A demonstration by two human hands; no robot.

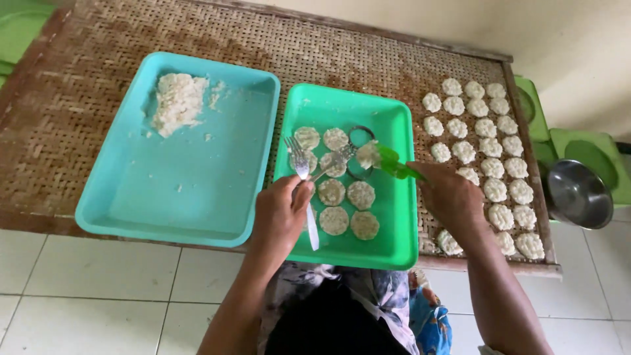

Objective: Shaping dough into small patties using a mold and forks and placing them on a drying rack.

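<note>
Left hand (281,213) closed around white handle of a fork (301,172), tines pointing away, over near-left part of the green tray (394,230). Right hand (448,194) pinching a green-handled utensil (396,164); its far end carries a lump of white mash (368,154), held just over a metal ring mould (360,152) lying on the tray floor. A second fork (336,160) appears to lie across the tray beside the ring; cannot tell whether either hand touches it.

Pressed flat discs (334,220) sit in rows in the green tray, near the ring, so each is formed where it stays.

Turquoise tray (131,197) to the left holds the remaining mash pile (177,102) in its far corner. Lumpier finished rounds (494,167) are spread apart on the woven mat (79,98) at right, none touching much, likely for airing. Steel bowl (578,194) beyond the mat edge
</note>
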